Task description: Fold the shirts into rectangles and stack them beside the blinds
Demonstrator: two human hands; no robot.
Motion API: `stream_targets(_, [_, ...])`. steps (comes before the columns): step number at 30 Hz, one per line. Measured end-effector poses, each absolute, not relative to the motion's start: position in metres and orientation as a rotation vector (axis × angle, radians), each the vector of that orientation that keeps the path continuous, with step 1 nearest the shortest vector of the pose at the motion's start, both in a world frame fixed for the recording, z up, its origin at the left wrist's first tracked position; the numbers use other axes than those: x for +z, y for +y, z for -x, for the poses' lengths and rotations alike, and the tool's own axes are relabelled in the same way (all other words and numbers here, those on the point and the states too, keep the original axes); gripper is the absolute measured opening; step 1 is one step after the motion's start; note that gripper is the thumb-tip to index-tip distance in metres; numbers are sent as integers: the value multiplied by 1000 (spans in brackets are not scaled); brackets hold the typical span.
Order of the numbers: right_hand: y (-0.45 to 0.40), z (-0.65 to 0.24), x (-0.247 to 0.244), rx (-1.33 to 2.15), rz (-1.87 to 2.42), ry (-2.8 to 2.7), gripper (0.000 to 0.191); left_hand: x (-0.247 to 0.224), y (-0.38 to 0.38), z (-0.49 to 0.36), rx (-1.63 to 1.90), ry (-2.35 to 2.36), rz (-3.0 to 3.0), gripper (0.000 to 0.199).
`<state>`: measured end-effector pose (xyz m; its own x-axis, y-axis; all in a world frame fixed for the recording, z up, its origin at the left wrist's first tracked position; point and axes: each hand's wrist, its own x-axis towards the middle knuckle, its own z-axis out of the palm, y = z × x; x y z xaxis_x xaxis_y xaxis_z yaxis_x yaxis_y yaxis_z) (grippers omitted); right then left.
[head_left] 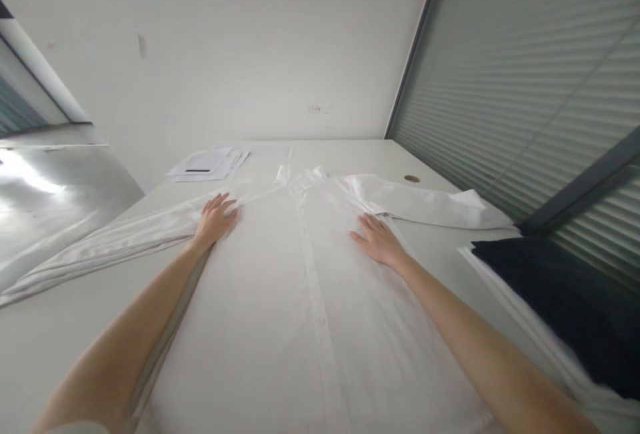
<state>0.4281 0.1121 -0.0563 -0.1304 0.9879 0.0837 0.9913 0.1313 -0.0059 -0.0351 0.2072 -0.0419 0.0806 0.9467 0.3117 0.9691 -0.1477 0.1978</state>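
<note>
A white button-up shirt lies front side up on the white table, its collar toward the wall and both sleeves spread out sideways. My left hand rests flat, fingers apart, near the shirt's left armpit, where that sleeve begins. On the opposite side, my right hand lies with fingers stretched out on the shirt just below the other sleeve's seam. Neither hand grips the cloth. The button placket runs down the middle between my forearms.
Stacked papers lie at the table's far left. Dark folded cloth sits on white cloth at the right, beside window blinds. A round brown cable hole is at the far right. A shiny metallic surface stands at left.
</note>
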Motion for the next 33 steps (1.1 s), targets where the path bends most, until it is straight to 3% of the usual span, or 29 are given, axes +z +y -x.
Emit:
stream_targets(4, [110, -427, -55, -71, 2026, -2320, 86, -42, 173, 9, -633, -1686, 2593, 44])
stream_targets(9, [102, -426, -51, 17, 2001, -2347, 83, -40, 97, -17, -275, -1379, 2953, 58])
stream_targets(18, [24, -437, -46, 131, 1831, -2488, 79, -24, 12, -1, -92, -1351, 2926, 64])
stream_targets(29, [-69, -475, -45, 164, 1650, -2536, 71, -21, -69, 41, -145, -1359, 2862, 80])
stream_targets(33, [-79, -481, -48, 164, 1651, -2495, 69, -27, -62, 57, -163, -1416, 2854, 69])
